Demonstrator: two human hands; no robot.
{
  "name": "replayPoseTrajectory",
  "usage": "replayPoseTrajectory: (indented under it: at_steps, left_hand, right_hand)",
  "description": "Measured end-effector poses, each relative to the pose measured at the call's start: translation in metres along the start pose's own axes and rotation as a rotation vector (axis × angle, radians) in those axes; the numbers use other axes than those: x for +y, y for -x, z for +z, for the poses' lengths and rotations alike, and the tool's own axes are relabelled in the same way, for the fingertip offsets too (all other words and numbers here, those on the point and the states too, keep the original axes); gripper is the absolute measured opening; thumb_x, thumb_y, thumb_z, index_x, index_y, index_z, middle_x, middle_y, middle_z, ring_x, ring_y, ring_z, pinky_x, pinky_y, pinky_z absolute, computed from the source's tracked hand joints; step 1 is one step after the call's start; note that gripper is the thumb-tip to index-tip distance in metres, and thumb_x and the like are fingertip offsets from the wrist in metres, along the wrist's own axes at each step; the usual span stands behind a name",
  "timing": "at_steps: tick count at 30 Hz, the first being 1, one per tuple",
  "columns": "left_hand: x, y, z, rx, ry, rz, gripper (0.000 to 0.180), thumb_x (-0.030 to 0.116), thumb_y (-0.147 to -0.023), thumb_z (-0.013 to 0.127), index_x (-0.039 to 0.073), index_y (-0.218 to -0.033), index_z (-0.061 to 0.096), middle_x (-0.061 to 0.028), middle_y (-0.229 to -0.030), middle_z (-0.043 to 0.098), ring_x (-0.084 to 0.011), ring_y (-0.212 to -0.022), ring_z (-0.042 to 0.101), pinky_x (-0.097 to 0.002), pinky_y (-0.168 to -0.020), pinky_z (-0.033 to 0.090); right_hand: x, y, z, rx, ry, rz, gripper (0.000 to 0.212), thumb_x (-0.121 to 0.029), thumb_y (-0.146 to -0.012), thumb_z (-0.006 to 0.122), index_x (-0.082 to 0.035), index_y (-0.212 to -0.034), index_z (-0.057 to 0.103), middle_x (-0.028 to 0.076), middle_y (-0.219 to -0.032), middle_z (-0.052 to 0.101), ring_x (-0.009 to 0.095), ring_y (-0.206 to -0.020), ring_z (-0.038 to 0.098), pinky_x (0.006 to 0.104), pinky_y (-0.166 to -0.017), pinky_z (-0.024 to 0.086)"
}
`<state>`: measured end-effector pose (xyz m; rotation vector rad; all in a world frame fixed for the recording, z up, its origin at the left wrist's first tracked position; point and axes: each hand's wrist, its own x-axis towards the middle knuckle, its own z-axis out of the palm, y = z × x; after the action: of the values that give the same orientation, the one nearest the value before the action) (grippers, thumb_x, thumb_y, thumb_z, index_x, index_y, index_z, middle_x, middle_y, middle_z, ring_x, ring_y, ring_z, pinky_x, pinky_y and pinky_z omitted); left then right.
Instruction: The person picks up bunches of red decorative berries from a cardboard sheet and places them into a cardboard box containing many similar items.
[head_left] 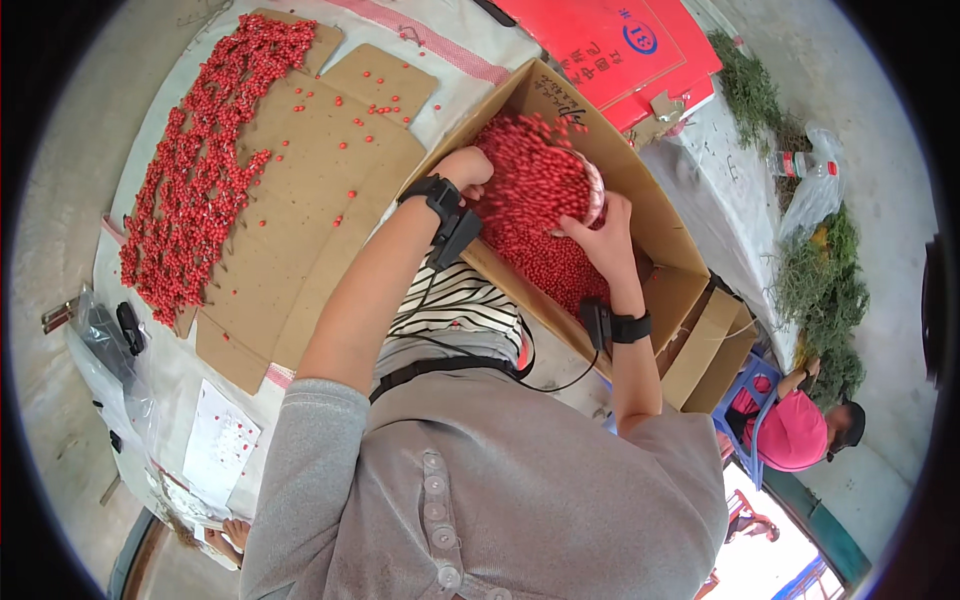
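Observation:
A cardboard box (665,215) stands open before me, its bottom covered with loose small red berries (545,262). Inside it a tilted round container (597,195) with a pale rim is heaped with the same berries; some of them are blurred by motion. My right hand (605,240) grips the container's rim, thumb on the inner side. At the box's left side, my left hand (468,170) has its fingers curled beside the berries. Whatever those fingers hold, if anything, is hidden. Each wrist wears a black strapped device.
Left of the box, berry clusters (205,150) cover part of a flattened cardboard sheet (300,200) with scattered berries. A red box (610,50) lies beyond. Right are a bottle (790,164), green sprigs (825,290), another carton (705,350) and a seated person in pink (790,430).

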<state>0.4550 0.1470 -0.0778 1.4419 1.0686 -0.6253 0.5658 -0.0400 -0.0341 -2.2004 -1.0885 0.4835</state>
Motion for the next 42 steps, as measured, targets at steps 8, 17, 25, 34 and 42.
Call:
replayPoseTrajectory:
  at_steps: [8, 17, 25, 34, 42]
  left_hand:
    - [0.013, 0.03, -0.004, -0.01, -0.001, 0.033, 0.018, 0.014, -0.072, 0.042, -0.002, -0.077, 0.048, -0.0106, -0.071, 0.055, -0.0184, -0.057, 0.053, -0.033, -0.052, 0.045]
    - [0.01, 0.029, -0.011, -0.044, -0.028, -0.007, 0.025, 0.02, -0.073, 0.042, -0.002, -0.082, 0.046, -0.0141, -0.076, 0.056, -0.0236, -0.071, 0.055, -0.0383, -0.054, 0.044]
    - [0.003, 0.004, -0.004, 0.044, -0.223, 0.07, 0.035, 0.01, -0.072, 0.036, -0.013, -0.097, 0.039, -0.0202, -0.086, 0.05, -0.0277, -0.062, 0.056, -0.0319, -0.05, 0.046]
    - [0.007, 0.01, -0.004, 0.028, -0.207, 0.155, 0.035, 0.015, -0.071, 0.045, -0.012, -0.093, 0.043, -0.0197, -0.08, 0.053, -0.0281, -0.063, 0.057, -0.0357, -0.05, 0.045]
    - [0.01, 0.052, -0.018, -0.005, -0.124, 0.425, 0.027, 0.017, -0.07, 0.046, -0.009, -0.078, 0.048, -0.0171, -0.065, 0.053, -0.0233, -0.054, 0.056, -0.0293, -0.044, 0.046]
  right_hand:
    - [0.099, -0.008, 0.065, -0.086, 0.368, 0.427, 0.073, -0.037, -0.046, 0.066, 0.005, -0.099, 0.038, 0.021, -0.104, 0.033, 0.035, -0.094, 0.039, 0.0373, -0.077, 0.037]
    - [0.126, 0.006, 0.071, -0.643, -0.882, 0.922, 0.054, -0.031, -0.067, 0.054, 0.0, -0.108, 0.037, 0.007, -0.112, 0.04, 0.024, -0.098, 0.041, 0.0314, -0.083, 0.031]
    - [0.01, -0.002, 0.013, -0.119, -0.439, 0.246, 0.057, -0.03, -0.06, 0.063, 0.0, -0.101, 0.039, 0.016, -0.106, 0.036, 0.027, -0.1, 0.035, 0.0366, -0.081, 0.032]
    - [0.049, -0.008, 0.04, 0.205, 0.268, -0.06, 0.07, -0.028, -0.045, 0.071, -0.002, -0.1, 0.037, 0.02, -0.107, 0.027, 0.037, -0.097, 0.03, 0.0417, -0.08, 0.03]
    - [0.148, 0.007, 0.07, -0.375, 0.35, 0.431, 0.085, -0.047, -0.045, 0.065, 0.003, -0.107, 0.036, 0.026, -0.105, 0.035, 0.041, -0.101, 0.027, 0.0381, -0.085, 0.028]
